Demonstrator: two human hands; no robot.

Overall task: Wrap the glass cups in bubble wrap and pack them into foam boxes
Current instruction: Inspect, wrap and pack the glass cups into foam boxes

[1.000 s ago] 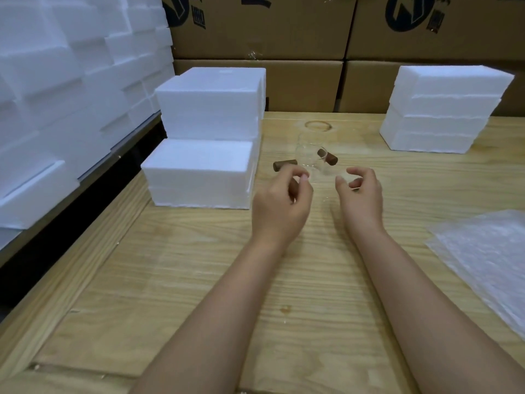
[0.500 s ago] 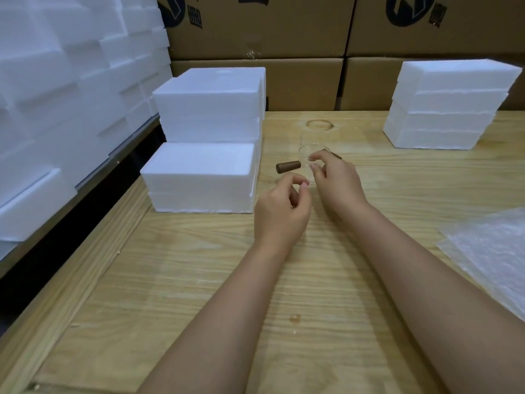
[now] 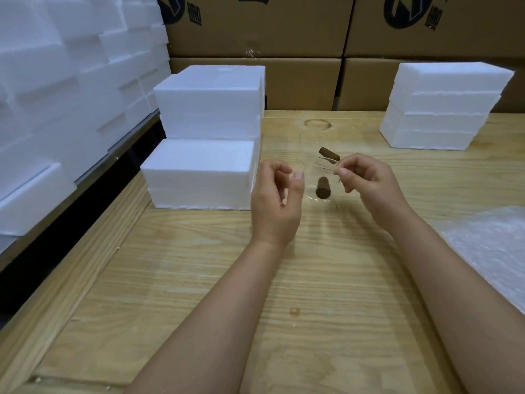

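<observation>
Right now you are picking up a cup for wrapping; nothing is packed yet.

From the head camera, your right hand (image 3: 366, 183) pinches the rim of the nearer glass cup (image 3: 322, 183), the one whose brown handle points toward you. Your left hand (image 3: 277, 203) hovers just beside it, fingers half-curled and holding nothing. A second glass cup (image 3: 311, 143) stands just behind on the wooden table (image 3: 199, 280). The bubble wrap (image 3: 491, 251) lies well apart at your right, and closed foam boxes (image 3: 204, 172) are stacked at your left. Next, I judge, you must carry the cup over to the wrap, supporting its base with your free hand since a rim pinch can slip.
</observation>
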